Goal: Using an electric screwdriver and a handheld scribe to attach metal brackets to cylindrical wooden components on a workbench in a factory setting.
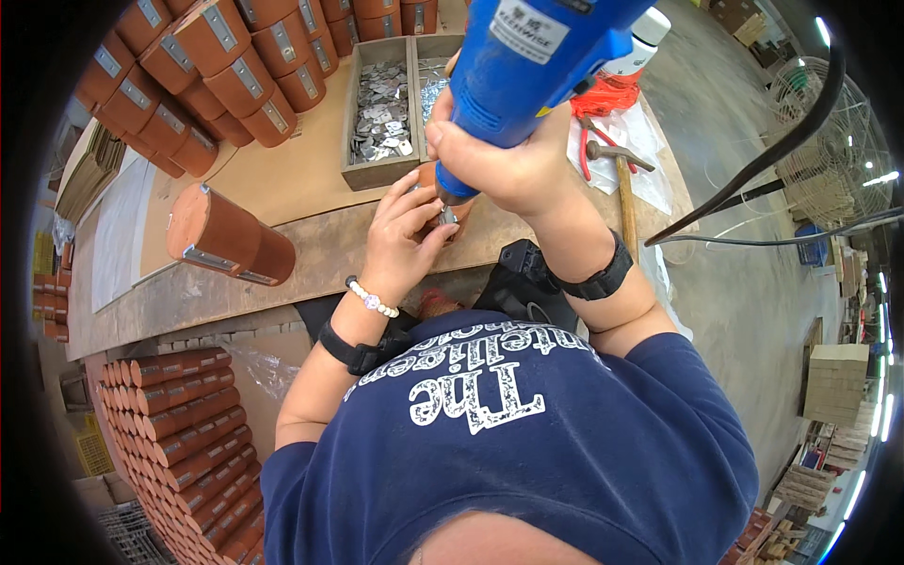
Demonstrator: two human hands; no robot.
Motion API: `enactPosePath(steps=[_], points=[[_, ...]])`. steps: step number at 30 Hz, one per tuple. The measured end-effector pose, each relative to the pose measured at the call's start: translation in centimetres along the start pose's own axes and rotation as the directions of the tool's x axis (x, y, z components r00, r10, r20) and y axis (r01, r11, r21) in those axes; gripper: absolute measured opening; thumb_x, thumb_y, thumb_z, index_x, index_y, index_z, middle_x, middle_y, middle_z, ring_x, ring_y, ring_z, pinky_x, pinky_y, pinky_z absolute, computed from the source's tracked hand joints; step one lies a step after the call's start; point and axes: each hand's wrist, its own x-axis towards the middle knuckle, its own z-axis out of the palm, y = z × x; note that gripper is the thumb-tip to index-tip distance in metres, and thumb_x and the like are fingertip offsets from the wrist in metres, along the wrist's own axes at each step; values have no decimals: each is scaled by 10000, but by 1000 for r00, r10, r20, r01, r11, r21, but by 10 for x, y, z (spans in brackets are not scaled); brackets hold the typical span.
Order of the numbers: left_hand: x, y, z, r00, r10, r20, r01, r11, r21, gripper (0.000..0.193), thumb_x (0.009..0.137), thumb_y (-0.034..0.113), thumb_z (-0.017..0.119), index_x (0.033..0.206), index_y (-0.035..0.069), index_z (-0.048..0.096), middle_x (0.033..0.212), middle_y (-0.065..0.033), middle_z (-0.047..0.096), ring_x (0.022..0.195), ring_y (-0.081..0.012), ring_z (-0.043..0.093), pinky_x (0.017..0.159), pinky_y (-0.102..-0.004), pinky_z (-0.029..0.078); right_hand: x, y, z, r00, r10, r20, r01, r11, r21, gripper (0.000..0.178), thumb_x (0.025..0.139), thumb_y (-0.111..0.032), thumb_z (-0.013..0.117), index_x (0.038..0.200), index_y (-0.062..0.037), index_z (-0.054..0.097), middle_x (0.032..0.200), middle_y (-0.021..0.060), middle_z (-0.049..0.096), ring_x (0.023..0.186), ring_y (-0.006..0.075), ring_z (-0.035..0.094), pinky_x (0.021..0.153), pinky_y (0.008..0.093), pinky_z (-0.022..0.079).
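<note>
A blue power drill [490, 105] points down in front of me, with my right hand [513, 169] wrapped round its body. At its tip, my left hand [403, 231] pinches a small grey metal piece [447, 216] against a reddish-brown cylinder [463, 224]. My hands and the drill hide most of that cylinder. The drill's tip meets or almost meets the metal piece; exact contact cannot be made out. To the left, a taller reddish-brown cylinder [231, 235] with metal plates on its side stands on the wooden table [330, 254].
Beyond my hands sits a wooden divided box [377, 175] of small metal plates. Stacked cylinders [217, 56] crowd the far left. At right lie a hammer [625, 193], red-handled pliers [585, 151] and a white jar [650, 33]. Black cables [753, 174] hang at right; more cylinders [188, 424] are piled lower left.
</note>
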Motion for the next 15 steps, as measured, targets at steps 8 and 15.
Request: enactPosePath(steps=[8, 15], points=[[0, 2, 2, 999, -2, -44, 1, 1000, -29, 235, 562, 22, 695, 774, -13, 600, 913, -118, 590, 1035, -309, 480, 825, -363, 417, -1, 0, -1, 999, 35, 19, -34, 999, -17, 315, 590, -79, 645, 852, -31, 478, 700, 8, 552, 615, 65, 528, 547, 222, 442], [-2, 3, 3, 998, -12, -57, 11, 1000, -27, 252, 567, 36, 701, 795, -13, 605, 914, -121, 591, 1049, -304, 473, 826, -358, 418, -3, 4, 0, 996, 87, -26, -85, 995, 47, 317, 592, -80, 639, 862, -29, 481, 698, 2, 541, 612, 60, 519, 550, 222, 439]])
